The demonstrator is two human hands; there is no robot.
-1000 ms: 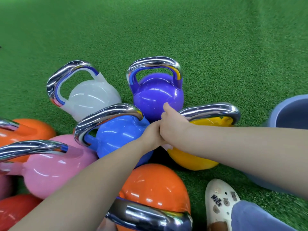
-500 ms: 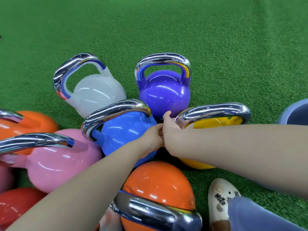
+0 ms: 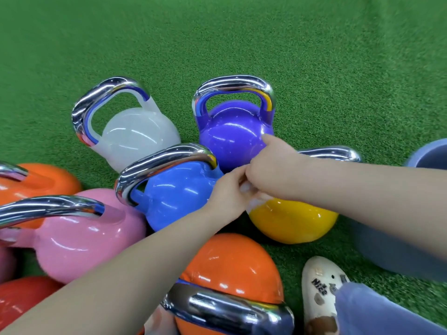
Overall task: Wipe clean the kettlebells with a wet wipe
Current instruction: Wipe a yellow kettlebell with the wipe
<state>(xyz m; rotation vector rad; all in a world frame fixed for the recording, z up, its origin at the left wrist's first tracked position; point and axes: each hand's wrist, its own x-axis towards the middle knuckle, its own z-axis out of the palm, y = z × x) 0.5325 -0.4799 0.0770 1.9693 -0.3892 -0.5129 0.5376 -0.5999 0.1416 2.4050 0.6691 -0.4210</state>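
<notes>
Where the green turf floor (image 3: pixel 242 32) meets the left edge of the view, an orange kettlebell (image 3: pixel 46 182) lies partly cut off, with a red kettlebell (image 3: pixel 19 298) below it near the bottom corner. Just right of these sits a pink kettlebell (image 3: pixel 77 240), its chrome handle reaching toward the left edge. Behind it stands a white kettlebell (image 3: pixel 135 139), upright, and next to that a blue kettlebell (image 3: pixel 176 192) tilted so its handle points left. At the bottom centre a second orange kettlebell (image 3: pixel 232 264) lies with its chrome handle toward the camera.

Reaching in from the lower left, the left hand (image 3: pixel 229 192) has a narrow grip, fingers pinching a small white wet wipe (image 3: pixel 251 189) that shows only as a sliver between the two hands. Behind them stands a purple kettlebell (image 3: pixel 232 134), upright. Coming from the right, the right hand (image 3: pixel 273 165) is curled around the same wipe, its thumb lying against the purple bell's side. Both hands meet just above a yellow kettlebell (image 3: pixel 292 221).

Further right, a white clog (image 3: pixel 321 293) rests on the turf beside a blue trouser leg (image 3: pixel 377 313), and a blue-grey bucket (image 3: pixel 396 250) sits at the right edge.
</notes>
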